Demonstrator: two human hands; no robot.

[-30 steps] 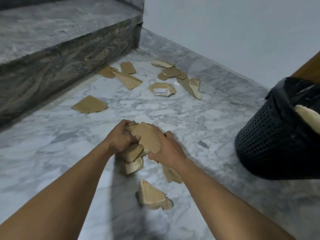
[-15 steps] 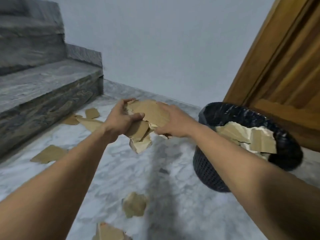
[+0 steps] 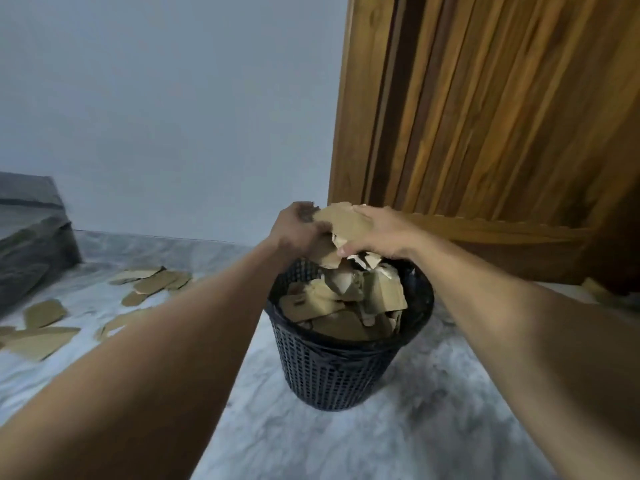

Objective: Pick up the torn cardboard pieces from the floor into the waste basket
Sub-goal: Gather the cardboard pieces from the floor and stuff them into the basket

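A bundle of torn brown cardboard pieces [image 3: 341,221] is pressed between my left hand [image 3: 298,230] and my right hand [image 3: 377,232], right above the far rim of the black mesh waste basket [image 3: 332,372]. The basket has a black liner and holds several cardboard pieces [image 3: 346,306], heaped close to its rim. A few scraps hang from the bundle just over that heap. More torn pieces [image 3: 41,341] lie on the marble floor at the left.
A wooden door [image 3: 502,133] stands behind the basket on the right. A grey marble stair step [image 3: 31,237] rises at the far left, with a pale wall between. Marble floor [image 3: 381,445] spreads around the basket's base.
Both hands lifted the cardboard bundle from the floor and carried it rightwards to above the basket. My view swung right, so the basket now sits centred.
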